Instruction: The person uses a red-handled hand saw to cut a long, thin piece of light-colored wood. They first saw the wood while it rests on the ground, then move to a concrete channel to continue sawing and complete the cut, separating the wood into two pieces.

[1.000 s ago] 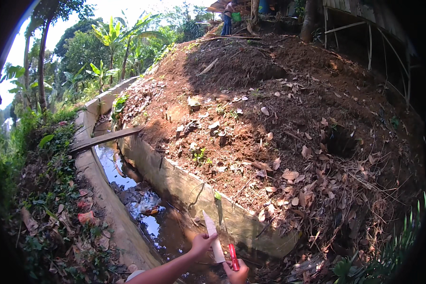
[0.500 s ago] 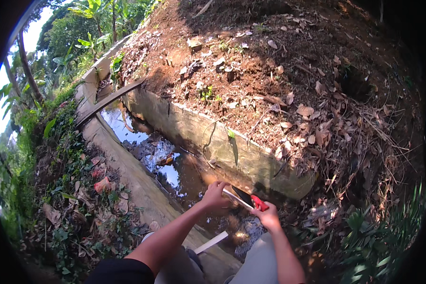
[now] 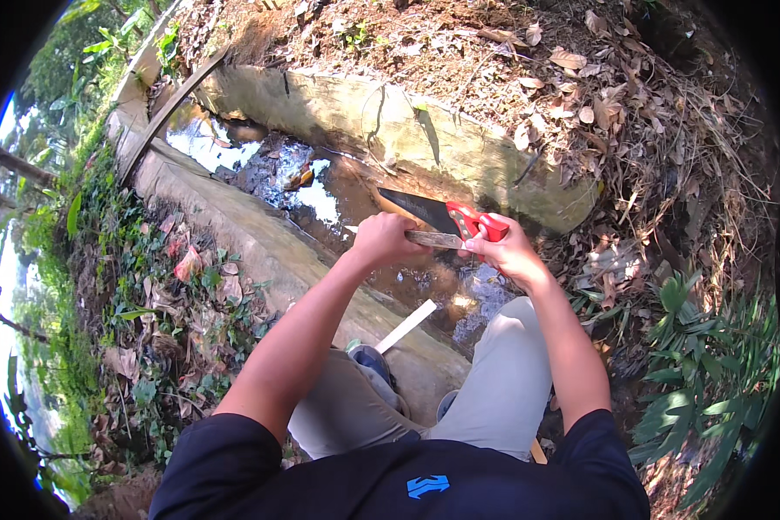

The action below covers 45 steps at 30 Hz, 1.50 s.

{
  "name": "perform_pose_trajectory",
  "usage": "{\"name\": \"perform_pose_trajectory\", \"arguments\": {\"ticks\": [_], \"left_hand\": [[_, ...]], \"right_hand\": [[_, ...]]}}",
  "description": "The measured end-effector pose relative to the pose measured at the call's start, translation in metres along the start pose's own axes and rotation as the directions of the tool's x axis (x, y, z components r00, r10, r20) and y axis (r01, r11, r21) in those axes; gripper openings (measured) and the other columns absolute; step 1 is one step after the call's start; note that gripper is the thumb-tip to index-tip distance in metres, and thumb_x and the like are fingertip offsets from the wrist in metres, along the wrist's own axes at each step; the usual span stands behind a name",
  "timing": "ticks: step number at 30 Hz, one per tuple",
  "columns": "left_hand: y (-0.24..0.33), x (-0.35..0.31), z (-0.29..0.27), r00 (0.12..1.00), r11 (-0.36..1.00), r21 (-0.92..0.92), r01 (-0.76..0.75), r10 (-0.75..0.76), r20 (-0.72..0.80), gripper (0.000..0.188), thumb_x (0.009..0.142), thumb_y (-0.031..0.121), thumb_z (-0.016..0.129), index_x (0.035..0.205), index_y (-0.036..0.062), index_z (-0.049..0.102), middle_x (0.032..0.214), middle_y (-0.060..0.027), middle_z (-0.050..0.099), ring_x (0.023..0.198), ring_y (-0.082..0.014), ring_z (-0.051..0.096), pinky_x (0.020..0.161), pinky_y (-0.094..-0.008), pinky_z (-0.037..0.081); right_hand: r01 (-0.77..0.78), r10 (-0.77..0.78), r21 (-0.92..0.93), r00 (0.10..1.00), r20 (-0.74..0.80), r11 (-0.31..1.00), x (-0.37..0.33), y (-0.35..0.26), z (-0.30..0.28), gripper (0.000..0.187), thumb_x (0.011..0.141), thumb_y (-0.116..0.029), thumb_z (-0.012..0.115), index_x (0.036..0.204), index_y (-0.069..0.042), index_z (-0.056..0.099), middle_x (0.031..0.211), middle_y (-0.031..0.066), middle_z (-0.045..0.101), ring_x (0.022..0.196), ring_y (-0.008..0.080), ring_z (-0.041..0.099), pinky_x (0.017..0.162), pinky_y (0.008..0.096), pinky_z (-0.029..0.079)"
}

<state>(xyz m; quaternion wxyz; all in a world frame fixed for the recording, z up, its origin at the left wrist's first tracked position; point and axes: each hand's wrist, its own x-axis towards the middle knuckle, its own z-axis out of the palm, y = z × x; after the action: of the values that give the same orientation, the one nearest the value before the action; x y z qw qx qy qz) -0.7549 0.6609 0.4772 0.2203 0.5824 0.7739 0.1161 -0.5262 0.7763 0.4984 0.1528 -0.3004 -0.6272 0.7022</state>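
My left hand (image 3: 385, 240) is closed around a short wooden strip (image 3: 435, 238), whose pale tip pokes out on its left side. My right hand (image 3: 513, 253) grips the red handle of a handsaw (image 3: 418, 206), and the thumb side of that hand meets the strip's right end. The dark, tapering blade points left and lies just beyond the strip. Both hands are over the water channel, in front of my knees. A second, whiter wooden strip (image 3: 407, 325) leans beside my shoe (image 3: 374, 364) on the low wall.
Muddy, shining water (image 3: 355, 195) fills the channel between a near concrete wall (image 3: 234, 221) and a far one (image 3: 321, 108). A plank (image 3: 166, 113) bridges the channel at far left. Leaf-strewn soil (image 3: 572, 95) rises beyond; leafy plants (image 3: 689, 373) grow at right.
The view has tilted down, bringing my shirt and knees into sight. The strip has turned more level, and the saw blade now points left and shows its broad side.
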Motion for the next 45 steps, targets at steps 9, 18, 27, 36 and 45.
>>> {"name": "perform_pose_trajectory", "arguments": {"ticks": [9,18,27,36,45], "left_hand": [[-0.019,0.011,0.004,0.992,0.995,0.072,-0.064,0.056,0.113,0.042,0.069,0.056,0.079,0.095,0.0218,0.080,0.080,-0.0095,0.073,0.077,-0.0310,0.070,0.071,-0.0429,0.055],[-0.032,0.029,0.027,0.986,0.997,0.069,-0.034,0.022,0.163,0.041,0.077,0.052,0.076,0.089,0.0129,0.077,0.075,-0.0097,0.071,0.073,-0.0271,0.071,0.068,-0.0411,0.056],[-0.136,0.001,0.009,0.870,0.868,-0.304,0.394,-0.245,0.428,0.056,0.099,0.052,0.057,0.116,-0.0022,0.056,0.076,-0.0077,0.058,0.053,-0.0149,0.060,0.045,-0.0311,0.050],[-0.303,-0.106,0.208,0.843,0.764,-0.386,0.517,-0.533,0.074,0.042,0.102,0.042,0.052,0.098,0.0008,0.059,0.090,-0.0219,0.063,0.084,-0.0364,0.062,0.075,-0.0443,0.048],[-0.306,-0.118,0.237,0.769,0.866,-0.261,0.426,-0.499,-0.399,0.026,0.090,0.027,0.071,0.112,0.0142,0.067,0.097,-0.0102,0.062,0.094,-0.0297,0.057,0.087,-0.0432,0.045]], "right_hand": [[-0.062,0.053,0.223,0.997,0.047,0.973,0.012,0.035,-0.005,0.017,0.082,-0.010,0.079,0.091,-0.003,0.066,0.078,0.0098,0.072,0.054,0.0069,0.055,0.049,0.0233,0.041],[-0.028,0.050,0.142,0.986,-0.156,0.989,0.022,0.070,-0.006,0.022,0.092,-0.017,0.070,0.105,-0.001,0.064,0.078,0.0065,0.070,0.047,0.0032,0.045,0.046,0.0225,0.037],[0.103,-0.218,-0.258,0.855,-0.471,0.961,0.017,0.130,-0.002,0.029,0.092,-0.021,0.071,0.076,-0.006,0.053,0.062,-0.0028,0.045,0.059,0.0079,0.040,0.055,0.0275,0.035],[0.047,-0.103,-0.317,0.981,-0.161,0.947,-0.026,0.136,0.075,0.023,0.089,-0.016,0.072,0.078,-0.005,0.056,0.058,0.0014,0.049,0.052,0.0079,0.046,0.049,0.0303,0.037],[-0.013,0.026,-0.385,0.999,0.029,0.923,-0.025,0.186,0.145,0.025,0.087,-0.013,0.073,0.074,-0.006,0.053,0.053,0.0049,0.049,0.043,0.0158,0.051,0.045,0.0328,0.040]]}}
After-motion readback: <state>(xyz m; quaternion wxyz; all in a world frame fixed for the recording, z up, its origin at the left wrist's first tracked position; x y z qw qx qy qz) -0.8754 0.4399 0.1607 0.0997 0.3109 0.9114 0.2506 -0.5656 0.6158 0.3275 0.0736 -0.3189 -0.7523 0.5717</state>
